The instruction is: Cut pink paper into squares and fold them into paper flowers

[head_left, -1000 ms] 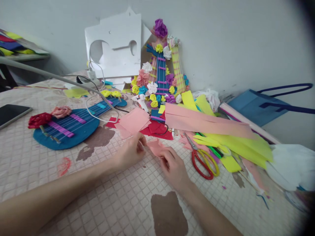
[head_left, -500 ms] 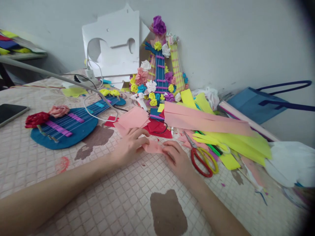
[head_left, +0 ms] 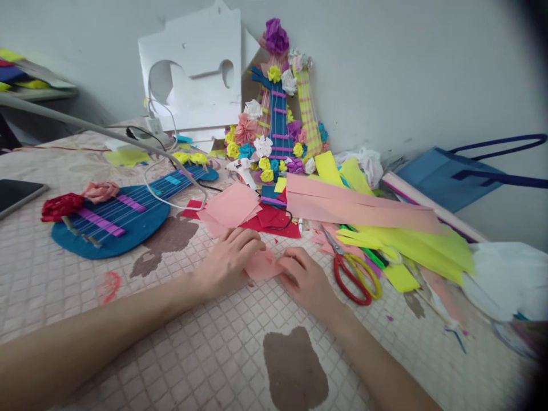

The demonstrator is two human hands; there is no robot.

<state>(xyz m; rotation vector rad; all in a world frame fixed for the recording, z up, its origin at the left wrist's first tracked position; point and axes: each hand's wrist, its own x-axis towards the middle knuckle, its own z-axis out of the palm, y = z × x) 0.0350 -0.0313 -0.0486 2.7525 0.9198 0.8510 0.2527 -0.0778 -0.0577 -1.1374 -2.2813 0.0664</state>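
Observation:
A small piece of pink paper lies between my hands, low over the tablecloth. My left hand is closed on its left side, fingers bent over the edge. On the right side, my right hand pinches the paper between thumb and fingertips. Just behind my left hand is a stack of pink paper squares, resting partly on red paper. Scissors with one red and one yellow handle loop lie right of my right hand.
At left lies a blue toy guitar with paper roses; a white cable loops over it. Behind stand flower-covered guitars and a glue gun. Long pink strips and yellow paper spread right. A phone sits far left.
The pink paper has turned slightly between my fingers and hangs a little lower. My left hand has shifted slightly right, its fingers further over the paper. The view has moved a little.

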